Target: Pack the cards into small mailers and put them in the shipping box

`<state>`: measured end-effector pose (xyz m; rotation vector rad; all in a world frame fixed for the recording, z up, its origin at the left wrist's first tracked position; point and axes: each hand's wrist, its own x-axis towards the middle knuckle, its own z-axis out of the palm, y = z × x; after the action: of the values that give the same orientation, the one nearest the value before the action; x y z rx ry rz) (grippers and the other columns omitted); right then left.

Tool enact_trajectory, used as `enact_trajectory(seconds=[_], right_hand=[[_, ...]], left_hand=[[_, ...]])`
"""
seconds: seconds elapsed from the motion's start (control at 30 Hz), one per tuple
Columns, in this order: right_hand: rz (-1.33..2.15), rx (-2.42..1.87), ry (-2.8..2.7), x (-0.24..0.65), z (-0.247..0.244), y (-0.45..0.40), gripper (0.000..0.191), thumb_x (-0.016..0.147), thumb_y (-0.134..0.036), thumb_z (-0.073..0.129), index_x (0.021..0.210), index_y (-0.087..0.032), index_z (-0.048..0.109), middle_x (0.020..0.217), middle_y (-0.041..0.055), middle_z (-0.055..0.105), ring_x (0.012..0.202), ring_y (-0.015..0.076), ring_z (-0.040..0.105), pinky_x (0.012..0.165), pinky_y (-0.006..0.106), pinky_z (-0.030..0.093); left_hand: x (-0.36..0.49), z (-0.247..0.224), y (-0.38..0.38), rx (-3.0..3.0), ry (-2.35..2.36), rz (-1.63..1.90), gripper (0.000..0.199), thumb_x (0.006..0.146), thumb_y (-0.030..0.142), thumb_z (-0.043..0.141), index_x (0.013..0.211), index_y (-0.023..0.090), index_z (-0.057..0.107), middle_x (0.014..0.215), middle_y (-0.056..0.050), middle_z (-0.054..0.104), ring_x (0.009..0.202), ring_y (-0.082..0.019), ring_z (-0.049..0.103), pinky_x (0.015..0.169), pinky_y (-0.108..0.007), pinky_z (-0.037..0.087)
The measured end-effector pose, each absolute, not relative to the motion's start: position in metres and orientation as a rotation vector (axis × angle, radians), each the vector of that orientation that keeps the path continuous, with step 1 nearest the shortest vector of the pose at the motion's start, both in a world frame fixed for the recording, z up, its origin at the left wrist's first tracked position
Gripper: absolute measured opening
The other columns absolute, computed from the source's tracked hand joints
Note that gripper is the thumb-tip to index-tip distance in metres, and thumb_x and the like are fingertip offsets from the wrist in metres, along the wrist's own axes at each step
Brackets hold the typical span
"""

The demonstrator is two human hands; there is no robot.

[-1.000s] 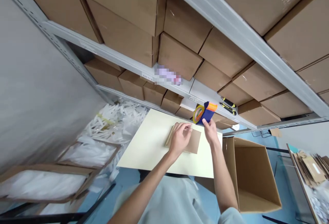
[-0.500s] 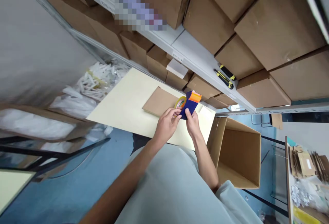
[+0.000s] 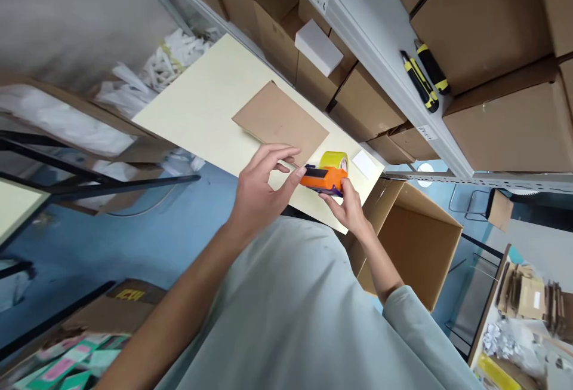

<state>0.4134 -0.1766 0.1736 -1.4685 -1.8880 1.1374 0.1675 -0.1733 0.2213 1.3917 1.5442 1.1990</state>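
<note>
An orange and dark blue tape dispenser (image 3: 330,181) with a roll of yellow tape (image 3: 330,159) on it is held in my right hand (image 3: 352,206), above the near edge of the pale table (image 3: 192,106). My left hand (image 3: 264,184) is at the dispenser's left end, fingers apart and loosely bent, the thumb tip at or close against that end. I cannot tell whether a strip of tape lies under the thumb. Just beyond both hands, a flat brown cardboard piece (image 3: 280,121) rests on the table.
A small white card (image 3: 364,164) lies at the table's right end. Beside it stands an open cardboard box (image 3: 416,246). Two utility knives (image 3: 419,82) lie on the shelf (image 3: 358,25) among brown boxes. White scraps (image 3: 176,55) are piled at the left.
The dispenser has turned so its orange part faces left and toward me. My left hand has drawn back from its side and spread. The view has shifted closer to the table.
</note>
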Motion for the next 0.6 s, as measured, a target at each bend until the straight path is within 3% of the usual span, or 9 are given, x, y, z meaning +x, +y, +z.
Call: enact_trajectory(seconds=[0.23,0.4,0.6], right_hand=[[1.007,-1.22,-2.21,0.434,0.176,-0.178,0.04,0.106,-0.06,0.07,0.129,-0.027,0.067,0.121,0.0148,0.076,0.125,0.036,0.072,0.112,0.058,0.062],[0.952,-1.175,-2.318,0.436,0.18,-0.186,0.04,0.106,-0.057,0.072,0.13,-0.025,0.065,0.12,0.0155,0.077,0.118,0.0351,0.073,0.105,0.055,0.064],[0.77,-1.211,-2.538,0.448,0.17,-0.208,0.038,0.112,-0.056,0.061,0.123,-0.02,0.061,0.102,0.0137,0.077,0.102,0.0332,0.074,0.089,0.048,0.064]], left_hand=[[0.15,0.211,-0.186,1.422,1.441,1.003,0.027,0.095,0.056,0.077,0.102,0.03,0.081,0.106,-0.005,0.076,0.115,-0.033,0.072,0.107,-0.055,0.064],[0.156,0.214,-0.204,1.614,1.466,1.046,0.024,0.105,0.05,0.066,0.101,0.031,0.081,0.099,-0.004,0.078,0.102,-0.028,0.074,0.101,-0.049,0.064],[0.168,0.184,-0.237,1.633,1.636,1.159,0.026,0.111,0.04,0.059,0.096,0.029,0.077,0.093,-0.004,0.08,0.089,-0.025,0.074,0.088,-0.042,0.062]])
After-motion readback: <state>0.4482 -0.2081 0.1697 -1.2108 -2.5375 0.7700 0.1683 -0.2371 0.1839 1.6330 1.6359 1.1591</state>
